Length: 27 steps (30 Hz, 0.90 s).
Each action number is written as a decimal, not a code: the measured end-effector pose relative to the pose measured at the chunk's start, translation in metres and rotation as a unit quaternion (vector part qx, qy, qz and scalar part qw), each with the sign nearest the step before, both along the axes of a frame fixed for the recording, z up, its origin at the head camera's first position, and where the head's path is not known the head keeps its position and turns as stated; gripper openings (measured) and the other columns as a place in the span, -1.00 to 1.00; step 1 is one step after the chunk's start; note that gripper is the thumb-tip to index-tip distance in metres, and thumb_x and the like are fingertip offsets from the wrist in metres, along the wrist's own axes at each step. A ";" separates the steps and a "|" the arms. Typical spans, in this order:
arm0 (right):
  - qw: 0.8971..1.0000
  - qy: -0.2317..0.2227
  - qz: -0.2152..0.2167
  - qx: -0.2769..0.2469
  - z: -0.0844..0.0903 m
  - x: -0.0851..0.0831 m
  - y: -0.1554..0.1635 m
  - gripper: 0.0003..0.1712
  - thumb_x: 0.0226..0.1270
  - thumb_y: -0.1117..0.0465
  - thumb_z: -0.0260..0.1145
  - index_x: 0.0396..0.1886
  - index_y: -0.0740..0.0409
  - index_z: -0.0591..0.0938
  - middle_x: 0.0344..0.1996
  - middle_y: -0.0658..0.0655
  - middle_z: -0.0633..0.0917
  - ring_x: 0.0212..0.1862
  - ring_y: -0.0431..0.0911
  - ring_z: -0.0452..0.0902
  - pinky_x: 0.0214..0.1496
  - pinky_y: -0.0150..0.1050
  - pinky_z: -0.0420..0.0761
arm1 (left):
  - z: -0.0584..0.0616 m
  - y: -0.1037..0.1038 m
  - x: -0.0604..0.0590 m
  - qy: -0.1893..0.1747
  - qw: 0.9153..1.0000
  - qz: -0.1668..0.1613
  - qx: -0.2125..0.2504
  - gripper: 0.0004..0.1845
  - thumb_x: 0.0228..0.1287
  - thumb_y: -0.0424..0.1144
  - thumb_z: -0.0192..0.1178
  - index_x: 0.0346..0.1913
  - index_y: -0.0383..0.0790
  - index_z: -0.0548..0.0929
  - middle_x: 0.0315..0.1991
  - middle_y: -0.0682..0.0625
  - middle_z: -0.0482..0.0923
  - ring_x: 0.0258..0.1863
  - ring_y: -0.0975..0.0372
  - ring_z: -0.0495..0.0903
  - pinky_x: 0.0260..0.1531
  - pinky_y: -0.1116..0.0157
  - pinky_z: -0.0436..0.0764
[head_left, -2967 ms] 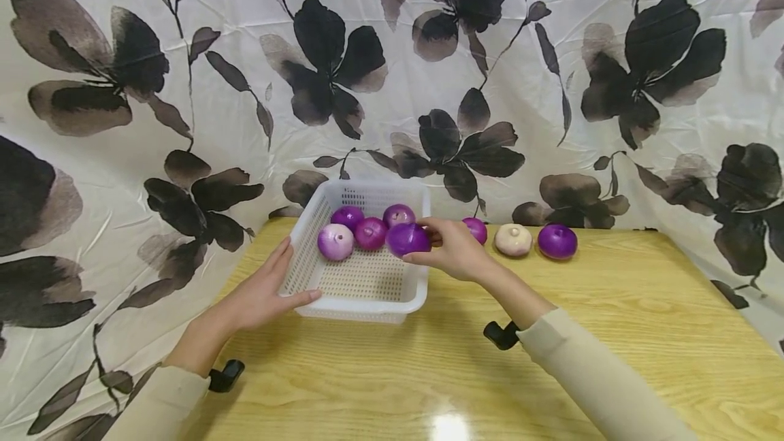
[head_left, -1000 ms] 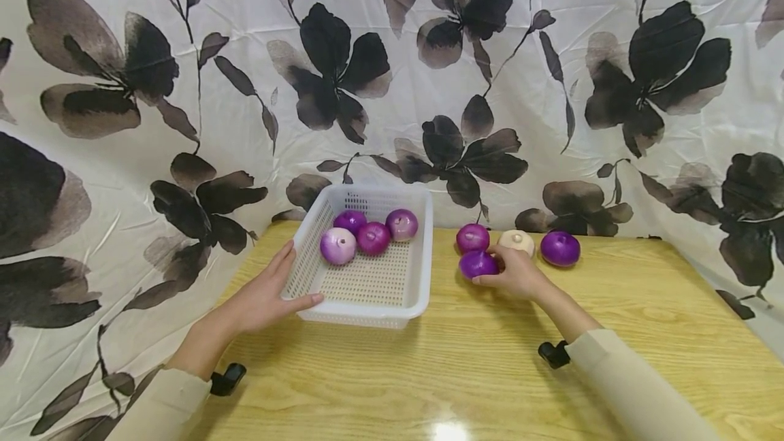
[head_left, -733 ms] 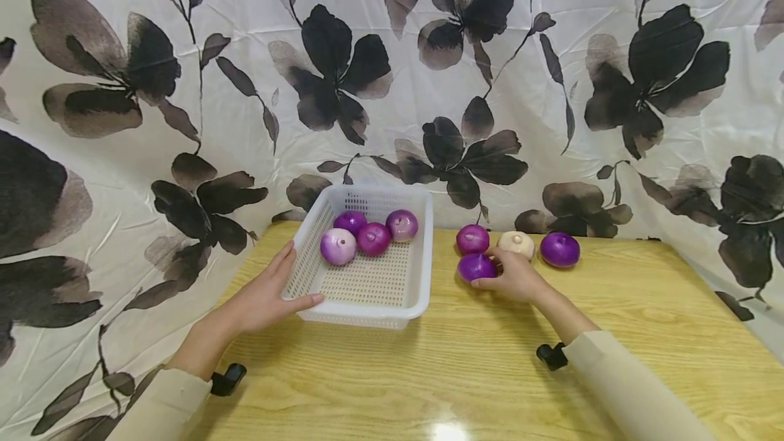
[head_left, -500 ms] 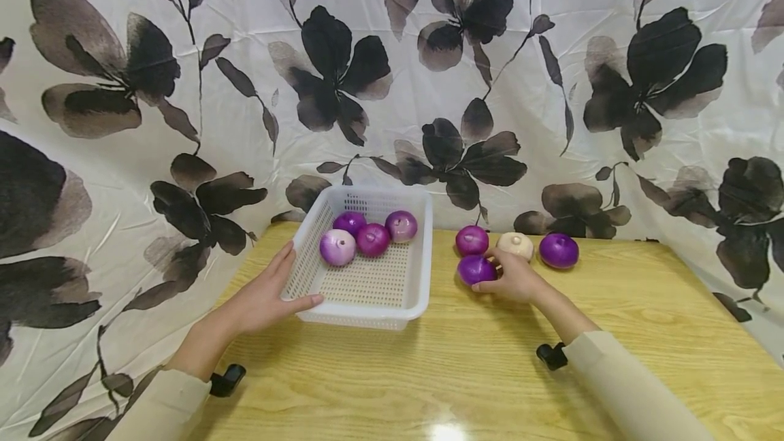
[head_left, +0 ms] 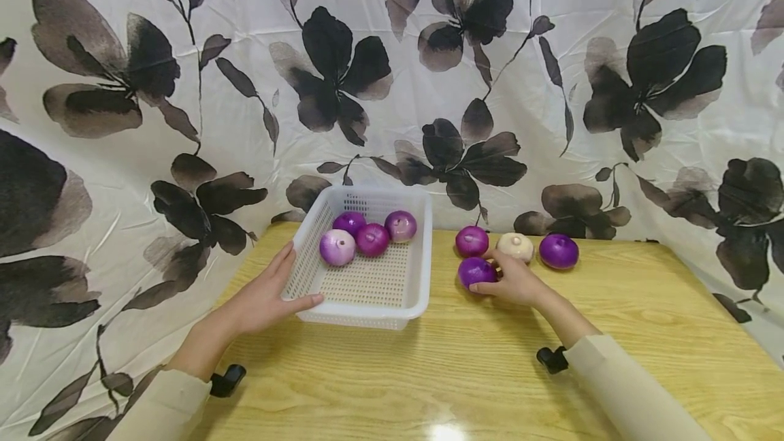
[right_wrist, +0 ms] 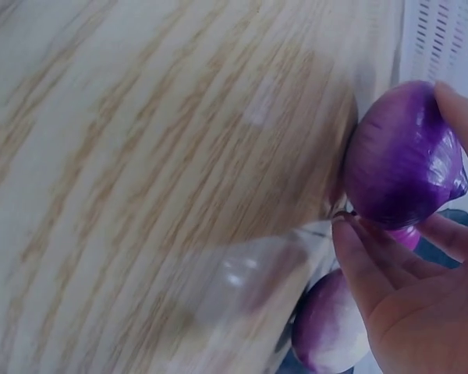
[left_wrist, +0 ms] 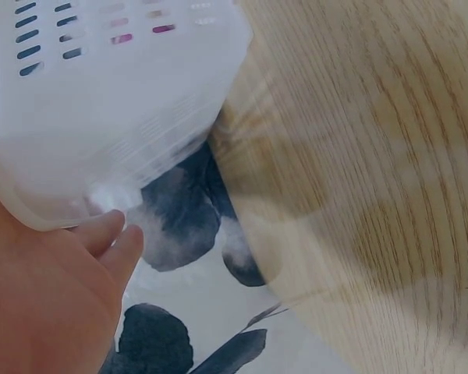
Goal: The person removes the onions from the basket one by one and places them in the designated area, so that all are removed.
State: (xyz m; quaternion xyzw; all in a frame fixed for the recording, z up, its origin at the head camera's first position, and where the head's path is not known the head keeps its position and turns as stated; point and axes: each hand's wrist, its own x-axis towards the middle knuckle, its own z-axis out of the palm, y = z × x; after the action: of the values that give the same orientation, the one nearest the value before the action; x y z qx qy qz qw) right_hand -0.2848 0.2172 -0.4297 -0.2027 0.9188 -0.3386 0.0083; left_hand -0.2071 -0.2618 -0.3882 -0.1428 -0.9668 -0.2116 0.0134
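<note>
A white perforated plastic basket (head_left: 361, 318) stands on the wooden table, with several purple onions such as the pale-sided onion (head_left: 337, 248) in its back half. My left hand (head_left: 260, 298) grips the basket's left front corner, thumb on the rim and fingers along the outer side. Right of the basket, my right hand (head_left: 513, 279) holds a dark purple onion (head_left: 474, 273) between thumb and fingers, at the table surface. In the right wrist view this onion (right_wrist: 402, 156) sits within the fingers. Behind it are a magenta onion (head_left: 471, 241) and a cream-coloured onion (head_left: 516, 246).
Another dark purple onion (head_left: 559, 251) lies at the right end of the back row. A floral cloth (head_left: 392, 87) hangs behind the table (head_left: 380, 386) and down its left side. Black wrist mounts (head_left: 228, 380) sit at both cuffs.
My right hand has carried the purple onion from over the basket rightward to the table before the magenta one. Lately the onion has tilted slightly. My left hand stays on the basket.
</note>
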 end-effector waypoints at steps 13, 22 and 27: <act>1.000 -0.004 -0.003 0.000 0.003 0.003 0.002 -0.08 0.25 -0.02 0.54 0.40 0.43 0.38 0.12 0.42 0.63 0.17 0.27 0.59 0.20 0.15 0.63 | 0.000 0.000 0.001 -0.005 1.000 0.004 -0.003 0.30 0.26 0.47 0.17 0.62 -0.44 -0.18 0.65 -0.32 -0.32 0.55 -0.32 -0.04 0.44 -0.29 0.13; 1.000 -0.014 0.009 -0.022 0.013 0.014 0.008 -0.05 0.28 0.00 0.53 0.41 0.52 0.33 0.25 0.56 0.51 0.17 0.35 0.56 0.22 0.14 0.62 | -0.001 -0.001 0.001 -0.011 1.000 0.003 0.002 0.31 0.23 0.48 0.18 0.63 -0.42 -0.19 0.65 -0.31 -0.34 0.55 -0.32 -0.03 0.44 -0.28 0.14; 1.000 -0.002 0.006 -0.017 0.023 0.021 0.010 -0.08 0.29 -0.02 0.51 0.40 0.48 0.36 0.30 0.56 0.47 0.17 0.40 0.56 0.17 0.14 0.65 | 0.000 -0.001 0.000 -0.008 1.000 -0.003 0.003 0.31 0.24 0.47 0.18 0.62 -0.43 -0.19 0.65 -0.31 -0.34 0.55 -0.32 -0.03 0.45 -0.28 0.13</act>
State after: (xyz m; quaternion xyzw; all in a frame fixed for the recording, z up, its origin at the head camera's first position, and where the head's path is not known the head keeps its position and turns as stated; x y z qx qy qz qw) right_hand -0.2642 0.2276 -0.4066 -0.2075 0.9117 -0.3544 0.0084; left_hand -0.2066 -0.2627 -0.3877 -0.1442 -0.9657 -0.2157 0.0054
